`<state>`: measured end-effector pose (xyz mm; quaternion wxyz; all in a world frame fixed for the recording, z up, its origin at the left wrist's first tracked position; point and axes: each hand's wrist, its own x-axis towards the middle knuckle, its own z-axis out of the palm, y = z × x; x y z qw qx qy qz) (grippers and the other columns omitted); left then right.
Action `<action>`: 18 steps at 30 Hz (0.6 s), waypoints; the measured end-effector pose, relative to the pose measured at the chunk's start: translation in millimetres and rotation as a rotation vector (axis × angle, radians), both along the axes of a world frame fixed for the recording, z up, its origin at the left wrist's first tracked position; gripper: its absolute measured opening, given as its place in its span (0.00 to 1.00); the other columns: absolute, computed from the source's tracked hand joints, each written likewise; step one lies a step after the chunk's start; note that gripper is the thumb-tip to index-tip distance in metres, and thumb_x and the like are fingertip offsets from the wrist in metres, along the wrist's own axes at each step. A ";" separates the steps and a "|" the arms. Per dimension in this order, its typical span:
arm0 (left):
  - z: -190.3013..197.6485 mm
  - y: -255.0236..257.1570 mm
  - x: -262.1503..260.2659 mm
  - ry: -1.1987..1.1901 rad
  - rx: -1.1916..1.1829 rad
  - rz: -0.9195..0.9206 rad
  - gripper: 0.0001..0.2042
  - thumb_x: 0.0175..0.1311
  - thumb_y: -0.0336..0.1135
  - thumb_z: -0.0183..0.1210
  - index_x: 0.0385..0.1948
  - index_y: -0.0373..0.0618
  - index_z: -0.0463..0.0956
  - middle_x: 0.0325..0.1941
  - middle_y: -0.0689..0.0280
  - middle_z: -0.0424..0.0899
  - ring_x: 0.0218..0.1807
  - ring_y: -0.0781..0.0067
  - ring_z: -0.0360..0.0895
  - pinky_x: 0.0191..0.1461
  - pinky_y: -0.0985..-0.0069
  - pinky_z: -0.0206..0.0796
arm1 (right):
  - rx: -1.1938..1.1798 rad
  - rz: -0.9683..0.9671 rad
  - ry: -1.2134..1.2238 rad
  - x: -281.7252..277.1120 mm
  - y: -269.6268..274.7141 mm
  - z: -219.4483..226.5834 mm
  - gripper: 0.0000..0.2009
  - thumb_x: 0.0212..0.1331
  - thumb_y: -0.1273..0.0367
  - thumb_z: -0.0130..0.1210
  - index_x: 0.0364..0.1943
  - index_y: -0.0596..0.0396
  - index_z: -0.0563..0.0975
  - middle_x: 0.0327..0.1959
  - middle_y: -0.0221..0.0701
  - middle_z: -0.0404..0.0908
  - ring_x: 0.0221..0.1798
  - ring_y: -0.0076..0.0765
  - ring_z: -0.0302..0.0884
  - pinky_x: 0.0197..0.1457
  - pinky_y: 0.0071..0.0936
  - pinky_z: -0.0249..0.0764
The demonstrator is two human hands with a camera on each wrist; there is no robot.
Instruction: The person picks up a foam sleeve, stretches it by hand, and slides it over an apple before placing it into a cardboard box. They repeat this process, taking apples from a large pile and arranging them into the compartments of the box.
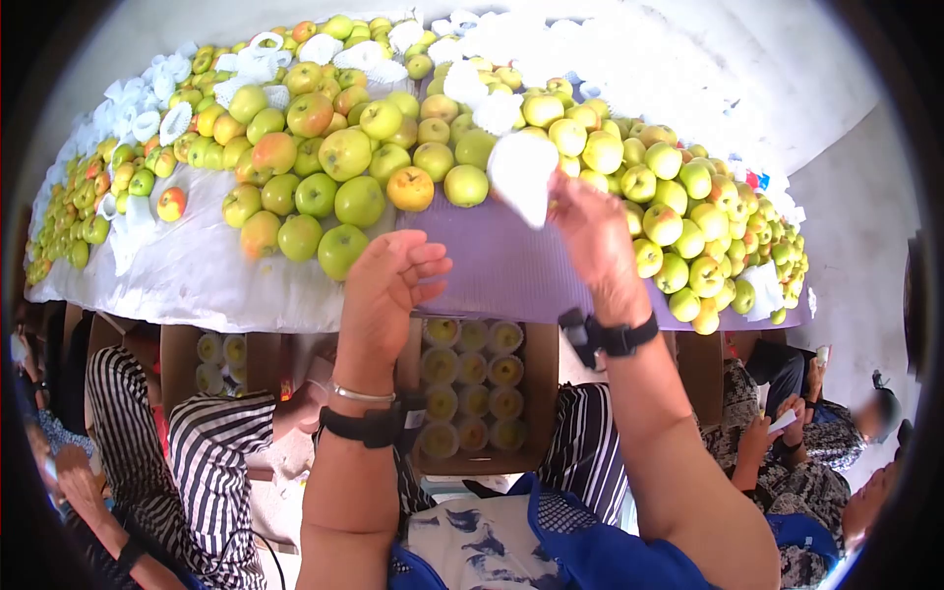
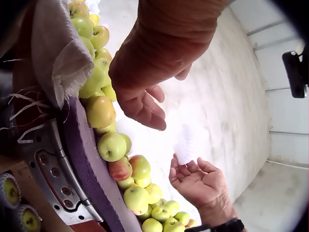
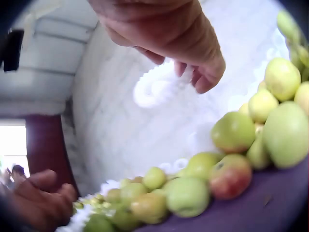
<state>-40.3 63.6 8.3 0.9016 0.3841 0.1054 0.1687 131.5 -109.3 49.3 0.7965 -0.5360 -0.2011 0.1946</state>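
A white foam net [image 1: 523, 177] hangs from the fingers of my right hand [image 1: 598, 241], which pinch its edge above the purple mat. In the right wrist view the net [image 3: 157, 89] shows a rounded, ribbed end beside the right hand [image 3: 169, 34]. My left hand [image 1: 385, 285] is raised near the front apples, palm turned inward, fingers loosely bent and holding nothing. The left wrist view shows that empty left hand [image 2: 145, 82] over the apples, with the right hand [image 2: 200, 186] and the net [image 2: 188, 145] beyond it.
Green and reddish apples [image 1: 344, 154] lie in heaps across the table, with more foam nets [image 1: 258, 61] among them. Below the table's front edge stands a cardboard box [image 1: 536, 393] of netted apples [image 1: 473, 368]. People sit at both sides.
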 end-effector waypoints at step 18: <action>-26.3 -45.8 39.7 -0.056 0.266 0.145 0.08 0.47 0.26 0.63 0.21 0.44 0.70 0.24 0.76 0.72 0.28 0.88 0.66 0.31 0.87 0.59 | -0.160 0.173 0.104 -42.7 -3.8 -67.5 0.11 0.62 0.68 0.45 0.40 0.63 0.75 0.38 0.28 0.77 0.40 0.22 0.72 0.44 0.21 0.68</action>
